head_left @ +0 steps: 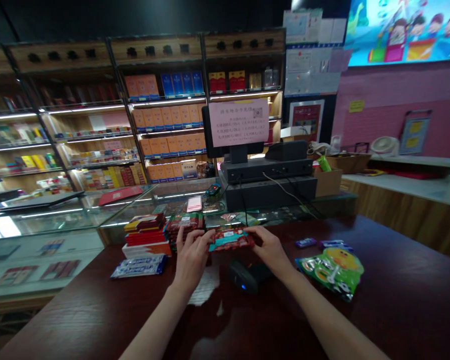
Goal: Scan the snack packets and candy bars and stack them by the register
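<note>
Both hands are at a flat red snack packet (230,241) with a teal band, held level above the dark table. My left hand (191,257) has its thumb and fingertips at the packet's left end. My right hand (272,250) pinches the right end between thumb and fingers. Just behind my left hand rises a stack of similar red packets (185,221). Left of that stack is a pile of red and yellow boxes (146,231), and a blue-and-white packet (138,266) lies before it. Below the held packet sits a black barcode scanner (243,277) with a blue light.
On the right lie a green packet with a yellow duck picture (333,272) and a small purple packet (305,243). A cash register (268,170) with a pink sign (239,122) stands on the glass counter (165,192). Stocked shelves (168,102) line the back.
</note>
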Demonstrator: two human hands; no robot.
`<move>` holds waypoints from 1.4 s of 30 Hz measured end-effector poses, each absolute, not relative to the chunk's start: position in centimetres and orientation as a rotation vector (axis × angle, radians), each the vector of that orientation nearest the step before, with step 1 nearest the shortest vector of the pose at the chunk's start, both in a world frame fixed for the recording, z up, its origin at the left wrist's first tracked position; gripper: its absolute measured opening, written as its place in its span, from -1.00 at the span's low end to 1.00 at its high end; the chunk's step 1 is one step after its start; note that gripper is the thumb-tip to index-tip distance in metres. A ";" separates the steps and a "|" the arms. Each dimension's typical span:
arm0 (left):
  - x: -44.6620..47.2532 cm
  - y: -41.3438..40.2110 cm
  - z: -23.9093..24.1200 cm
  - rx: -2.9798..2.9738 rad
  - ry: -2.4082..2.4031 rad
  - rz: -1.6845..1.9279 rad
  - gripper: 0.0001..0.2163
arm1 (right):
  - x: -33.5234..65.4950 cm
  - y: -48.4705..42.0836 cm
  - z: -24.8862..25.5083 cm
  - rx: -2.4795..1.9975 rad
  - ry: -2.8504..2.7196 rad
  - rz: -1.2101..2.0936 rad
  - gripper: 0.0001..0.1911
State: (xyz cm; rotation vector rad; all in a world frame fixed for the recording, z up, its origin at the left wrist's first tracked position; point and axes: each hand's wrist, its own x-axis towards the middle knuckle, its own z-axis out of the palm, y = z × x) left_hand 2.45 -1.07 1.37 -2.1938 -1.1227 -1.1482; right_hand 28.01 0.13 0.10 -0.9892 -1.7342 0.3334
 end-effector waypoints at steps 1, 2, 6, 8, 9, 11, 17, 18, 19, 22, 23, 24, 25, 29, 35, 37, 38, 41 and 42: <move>2.2 -1.0 1.4 -2.187 -1.101 -1.148 -0.69 | 28.1 0.1 0.1 -0.971 -1.765 0.301 -0.76; 2.0 -0.9 1.5 -2.180 -1.076 -1.145 -0.76 | 28.1 0.1 0.2 -0.953 -1.793 0.272 -0.74; 0.8 -1.0 2.2 -2.163 -0.994 -1.101 -0.88 | 27.8 0.3 0.3 -0.887 -1.897 0.200 -0.60; 0.1 -1.1 2.7 -2.154 -0.957 -1.076 -0.86 | 27.5 0.5 0.5 -0.864 -1.954 0.167 -0.51; -0.3 -1.1 3.0 -2.148 -0.934 -1.069 -0.85 | 27.3 0.6 0.6 -0.857 -1.983 0.153 -0.46; -1.2 -1.2 3.7 -2.140 -0.888 -1.053 -0.85 | 26.9 0.7 1.0 -0.849 -2.047 0.130 -0.38; -4.4 -1.1 5.3 -2.111 -0.872 -0.949 -0.87 | 25.3 0.4 3.3 -0.812 -2.277 0.139 -0.24; -4.9 -1.0 5.5 -2.106 -0.878 -0.933 -0.87 | 24.9 0.4 3.7 -0.822 -2.299 0.138 -0.22; -5.4 -0.8 5.8 -2.100 -0.882 -0.914 -0.87 | 24.3 0.5 4.1 -0.834 -2.310 0.133 -0.21; -6.8 -0.2 6.4 -2.069 -0.885 -0.851 -0.87 | 22.3 1.3 4.9 -0.858 -2.292 0.094 -0.30; -7.3 0.1 6.5 -2.058 -0.885 -0.832 -0.87 | 21.5 1.7 5.1 -0.860 -2.280 0.079 -0.35; -7.8 0.4 6.7 -2.049 -0.887 -0.816 -0.87 | 20.8 2.2 5.2 -0.859 -2.271 0.067 -0.38; -8.3 0.6 6.8 -2.042 -0.891 -0.803 -0.87 | 20.1 2.7 5.4 -0.858 -2.266 0.057 -0.40; -10.0 1.9 7.4 -2.040 -0.915 -0.726 -0.85 | 17.9 4.7 5.4 -0.862 -2.278 0.049 -0.43; -11.6 4.1 8.0 -2.069 -0.922 -0.557 -0.85 | 16.0 7.7 4.9 -0.833 -2.271 0.081 -0.49; -11.8 4.8 7.9 -2.067 -0.921 -0.511 -0.86 | 15.5 8.5 4.9 -0.840 -2.278 0.092 -0.51; -11.9 5.1 7.9 -2.067 -0.917 -0.498 -0.85 | 15.3 8.8 4.9 -0.845 -2.281 0.094 -0.52; -12.0 5.9 7.8 -2.079 -0.891 -0.514 -0.82 | 14.8 9.5 4.9 -0.867 -2.283 0.107 -0.55; -12.0 6.1 7.8 -2.082 -0.880 -0.527 -0.81 | 14.6 9.7 5.0 -0.874 -2.282 0.117 -0.55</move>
